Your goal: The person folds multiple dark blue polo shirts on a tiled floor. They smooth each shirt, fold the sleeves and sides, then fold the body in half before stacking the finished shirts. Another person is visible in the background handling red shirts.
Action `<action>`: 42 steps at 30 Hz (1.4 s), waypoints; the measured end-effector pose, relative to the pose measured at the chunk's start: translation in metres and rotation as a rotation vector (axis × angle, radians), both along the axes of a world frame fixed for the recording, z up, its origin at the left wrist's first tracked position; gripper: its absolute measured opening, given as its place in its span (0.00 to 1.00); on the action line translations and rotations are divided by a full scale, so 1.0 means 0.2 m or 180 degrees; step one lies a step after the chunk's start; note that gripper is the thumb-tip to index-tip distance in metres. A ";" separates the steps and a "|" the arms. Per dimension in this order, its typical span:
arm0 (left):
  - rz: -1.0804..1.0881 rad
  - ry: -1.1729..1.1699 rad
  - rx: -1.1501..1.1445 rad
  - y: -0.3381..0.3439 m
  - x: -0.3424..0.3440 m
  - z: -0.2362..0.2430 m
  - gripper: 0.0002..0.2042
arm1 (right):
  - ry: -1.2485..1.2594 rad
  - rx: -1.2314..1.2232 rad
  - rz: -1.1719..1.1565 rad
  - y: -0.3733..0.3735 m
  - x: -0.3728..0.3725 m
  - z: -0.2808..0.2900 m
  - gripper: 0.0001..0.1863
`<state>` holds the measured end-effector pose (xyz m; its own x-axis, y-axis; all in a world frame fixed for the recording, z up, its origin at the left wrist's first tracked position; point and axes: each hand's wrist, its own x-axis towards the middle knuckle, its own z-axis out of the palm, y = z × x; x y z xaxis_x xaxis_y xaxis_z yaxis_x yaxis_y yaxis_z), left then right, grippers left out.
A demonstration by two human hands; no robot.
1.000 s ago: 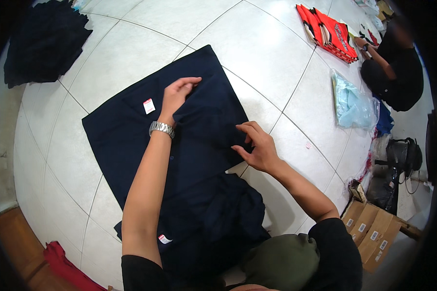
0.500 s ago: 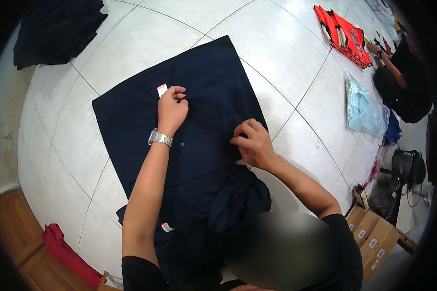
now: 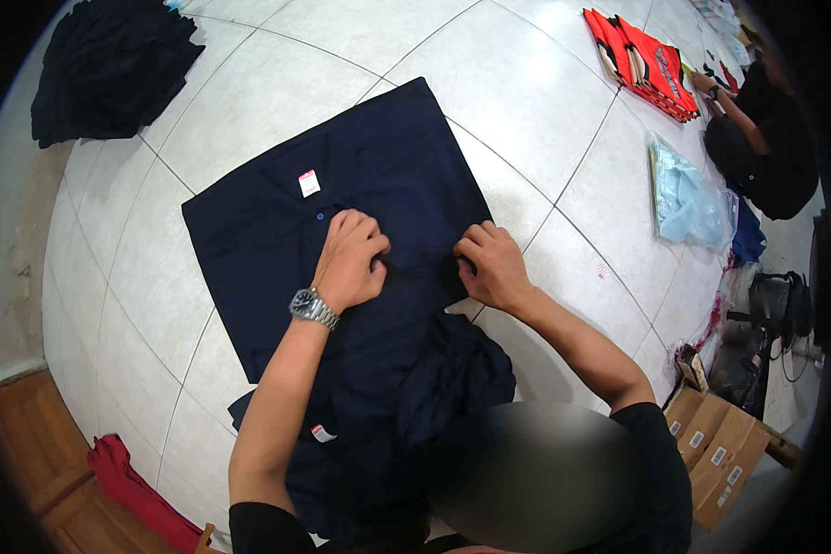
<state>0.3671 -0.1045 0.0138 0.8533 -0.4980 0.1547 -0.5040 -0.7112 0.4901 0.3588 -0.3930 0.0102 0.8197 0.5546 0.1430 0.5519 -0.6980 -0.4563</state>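
Observation:
A dark navy shirt [image 3: 268,258] lies spread on the tiled floor, with a white and red tag [image 3: 308,183] near its collar and a blue button [image 3: 320,216] below. My left hand [image 3: 353,258], wearing a metal watch [image 3: 314,308], rests just below that button, its curled fingers closed on the shirt front. At the shirt's right edge, my right hand [image 3: 491,266] pinches the cloth. Nearer my body, a bunched navy garment [image 3: 457,369] and a second tag [image 3: 322,433] show. The fingertips of both hands are partly hidden.
A dark cloth pile [image 3: 115,74] lies far left. Folded orange garments [image 3: 651,69], a plastic-wrapped light blue bundle [image 3: 688,203] and a co-worker [image 3: 762,152] are at the right. Cardboard boxes [image 3: 725,452] stand at lower right, red cloth [image 3: 134,489] at lower left.
My left hand has moved from beside the collar tag down and right along the shirt front, uncovering the tag. My right hand has shifted slightly right to the shirt's edge.

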 end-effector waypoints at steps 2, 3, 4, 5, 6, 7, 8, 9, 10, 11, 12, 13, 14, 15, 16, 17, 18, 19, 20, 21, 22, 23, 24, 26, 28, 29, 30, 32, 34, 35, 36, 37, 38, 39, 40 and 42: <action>0.0170 0.0032 -0.0072 0.04 -0.07 0.02 0.12 | 0.0084 0.0024 -0.0187 -0.02 -0.02 -0.01 0.16; 0.0396 0.0070 -0.0168 0.06 -0.13 0.03 0.10 | 0.0025 0.0134 -0.0125 -0.03 -0.03 -0.01 0.17; 0.0622 0.0111 -0.0261 0.06 -0.18 0.05 0.09 | 0.0024 0.0176 -0.0086 -0.03 -0.04 -0.02 0.17; 0.0929 -0.0084 -0.0250 0.04 -0.23 0.05 0.12 | 0.0007 0.0216 -0.0065 -0.03 -0.04 -0.03 0.17; 0.1264 0.0418 -0.0425 0.00 -0.27 0.04 0.14 | -0.0027 0.0276 -0.0005 -0.02 -0.04 -0.04 0.17; 0.1652 0.0898 -0.0644 -0.06 -0.31 0.03 0.16 | -0.0035 0.0204 -0.0062 -0.01 -0.04 -0.05 0.17; 0.2042 0.1420 -0.0837 -0.12 -0.34 0.01 0.18 | -0.0057 0.0155 -0.0078 0.00 -0.04 -0.06 0.17; 0.2179 0.1280 -0.0978 -0.17 -0.36 -0.01 0.16 | -0.0092 0.0107 -0.0124 0.01 -0.03 -0.06 0.17; 0.2274 0.1165 -0.1416 -0.21 -0.36 -0.04 0.15 | -0.0064 0.0104 -0.0090 0.02 -0.03 -0.07 0.17; 0.2389 0.1140 -0.1767 -0.24 -0.36 -0.05 0.13 | -0.0051 0.0107 -0.0093 0.02 -0.03 -0.07 0.18; 0.2554 0.1208 -0.2095 -0.27 -0.35 -0.07 0.11 | -0.0041 0.0107 -0.0080 0.02 -0.03 -0.07 0.18; 0.2376 0.0796 -0.2306 -0.29 -0.35 -0.07 0.08 | -0.0051 0.0128 -0.0101 0.02 -0.03 -0.06 0.18; 0.2342 0.0648 -0.2355 -0.30 -0.36 -0.08 0.07 | -0.0057 0.0144 -0.0117 0.01 -0.03 -0.06 0.18; 0.2304 0.0511 -0.2399 -0.30 -0.36 -0.08 0.07 | -0.0059 0.0162 -0.0113 0.01 -0.04 -0.06 0.18; 0.2258 0.0380 -0.2438 -0.30 -0.36 -0.08 0.07 | -0.0100 0.0171 -0.0184 0.00 -0.04 -0.06 0.18; 0.2215 0.0478 -0.2538 -0.30 -0.37 -0.07 0.07 | -0.0146 0.0187 -0.0240 -0.01 -0.04 -0.07 0.18; 0.2162 0.0577 -0.2633 -0.30 -0.37 -0.08 0.08 | -0.0211 0.0217 -0.0322 -0.01 -0.03 -0.07 0.18; 0.2083 0.0679 -0.2728 -0.29 -0.38 -0.08 0.08 | -0.0180 0.0238 -0.0343 -0.01 -0.03 -0.07 0.17; 0.2188 0.1081 -0.2791 -0.29 -0.38 -0.09 0.09 | -0.0175 0.0266 -0.0369 -0.02 -0.03 -0.07 0.17; 0.2273 0.1481 -0.2856 -0.29 -0.38 -0.10 0.10 | -0.0170 0.0288 -0.0399 -0.02 -0.03 -0.07 0.17; 0.2447 0.1967 -0.2846 -0.28 -0.38 -0.11 0.10 | -0.0095 0.0203 -0.0382 -0.02 -0.04 -0.06 0.16; 0.2396 0.1921 -0.2794 -0.28 -0.38 -0.11 0.10 | -0.0028 0.0115 -0.0374 -0.02 -0.04 -0.05 0.16; 0.2438 0.1965 -0.2673 -0.27 -0.39 -0.12 0.11 | 0.0086 0.0003 -0.0371 -0.02 -0.04 -0.03 0.16; 0.2474 0.1846 -0.2433 -0.25 -0.40 -0.11 0.10 | 0.0142 -0.0041 -0.0326 -0.01 -0.03 0.02 0.16; 0.2530 0.1659 -0.2130 -0.23 -0.40 -0.09 0.10 | 0.0094 0.0063 -0.0239 0.02 -0.01 0.06 0.17; 0.2399 0.1057 -0.1817 -0.22 -0.40 -0.08 0.11 | 0.0003 0.0203 -0.0168 0.05 0.01 0.07 0.18; 0.2353 0.0604 -0.1430 -0.22 -0.39 -0.07 0.12 | -0.0105 0.0363 -0.0097 0.09 0.03 0.08 0.19; 0.2075 -0.0009 -0.0758 -0.22 -0.37 -0.07 0.20 | -0.0356 0.0455 0.0056 0.21 0.12 0.03 0.22; 0.1633 -0.0299 -0.0186 -0.24 -0.34 -0.08 0.30 | -0.0547 0.0325 0.0138 0.30 0.21 -0.04 0.25; 0.1479 0.0367 -0.0240 -0.24 -0.32 -0.10 0.38 | -0.0616 0.0145 0.0132 0.32 0.25 -0.07 0.27; 0.1401 0.0204 -0.0113 -0.24 -0.32 -0.11 0.38 | -0.0862 0.0095 0.0197 0.35 0.29 -0.11 0.30; 0.1361 0.0158 0.0053 -0.24 -0.32 -0.12 0.38 | -0.0632 -0.0220 0.0114 0.33 0.35 -0.14 0.34; 0.1366 0.0241 0.0276 -0.21 -0.33 -0.12 0.38 | -0.0417 -0.0538 -0.0166 0.30 0.39 -0.16 0.36; 0.1328 0.0256 0.0347 -0.18 -0.35 -0.12 0.38 | -0.0766 -0.0386 -0.0167 0.28 0.42 -0.17 0.37; 0.1316 0.0176 0.0293 -0.14 -0.40 -0.11 0.38 | -0.0740 -0.0629 -0.0247 0.25 0.43 -0.17 0.38; 0.1332 0.0105 0.0195 0.00 -0.48 -0.09 0.38 | -0.0870 -0.0594 -0.0233 0.21 0.41 -0.16 0.38</action>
<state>0.2711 -0.1044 -0.0046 0.9878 -0.1151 0.1048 -0.1504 -0.8795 0.4515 0.4414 -0.3511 -0.0224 0.8037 0.5330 0.2645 0.5815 -0.7979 -0.1590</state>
